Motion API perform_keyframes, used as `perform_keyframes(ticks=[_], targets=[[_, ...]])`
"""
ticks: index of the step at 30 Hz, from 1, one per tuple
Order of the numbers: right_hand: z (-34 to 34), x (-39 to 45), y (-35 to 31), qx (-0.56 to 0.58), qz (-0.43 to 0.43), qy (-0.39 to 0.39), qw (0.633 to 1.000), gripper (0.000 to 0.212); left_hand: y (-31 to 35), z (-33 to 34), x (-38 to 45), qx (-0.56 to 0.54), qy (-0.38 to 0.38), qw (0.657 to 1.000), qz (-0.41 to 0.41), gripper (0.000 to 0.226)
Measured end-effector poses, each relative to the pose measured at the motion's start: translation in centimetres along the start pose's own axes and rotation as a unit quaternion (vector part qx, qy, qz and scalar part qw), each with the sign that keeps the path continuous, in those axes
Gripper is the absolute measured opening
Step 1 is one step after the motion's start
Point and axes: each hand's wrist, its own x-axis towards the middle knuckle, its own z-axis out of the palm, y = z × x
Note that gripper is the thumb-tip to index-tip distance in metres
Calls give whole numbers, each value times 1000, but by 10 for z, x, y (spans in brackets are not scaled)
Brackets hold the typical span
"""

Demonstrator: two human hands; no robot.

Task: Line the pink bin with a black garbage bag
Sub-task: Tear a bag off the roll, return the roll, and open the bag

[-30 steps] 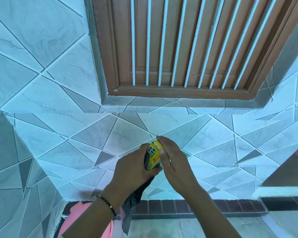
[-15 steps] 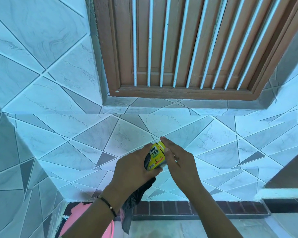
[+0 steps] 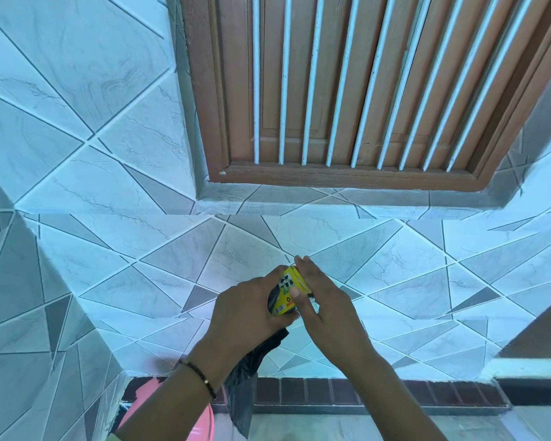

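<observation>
**Bag roll in hand, bin still unlined**

Black garbage bag (image 3: pixel 252 370) hangs loose from the yellow-labelled roll (image 3: pixel 287 292), tail dropping toward the pink bin (image 3: pixel 198 423) directly below, at the frame's bottom edge. Left hand (image 3: pixel 248 316) is clamped round the roll to steady it. Right hand (image 3: pixel 325 308) presses flat against the roll's right side, fingers together, likely working a bag free. Versus half a second back: grip unchanged, right hand barely shifted. Barred window (image 3: pixel 363 90) sits well above the roll.
</observation>
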Motion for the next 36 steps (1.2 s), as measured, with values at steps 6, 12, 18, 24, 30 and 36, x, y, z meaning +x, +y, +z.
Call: perform_keyframes(ticks=[6,12,18,24,30,36], targets=[[8,3,1,-24,4,-20,1000,72,0,6,1,14,-2,1000,-7,67],[8,6,1,-37,-10,-50,998,60,-2,7,2,-34,5,999,-23,65],[5,11,12,87,11,19,996,43,-3,10,9,-5,12,1000,-19,68],[2,26,14,184,23,131,974,40,-5,9,20,-34,61,995,-64,86],[-12,43,25,255,32,205,945,23,-16,19,24,-103,82,976,-172,70],[-7,58,31,260,8,243,934,14,-10,23,39,-143,140,963,-181,67]])
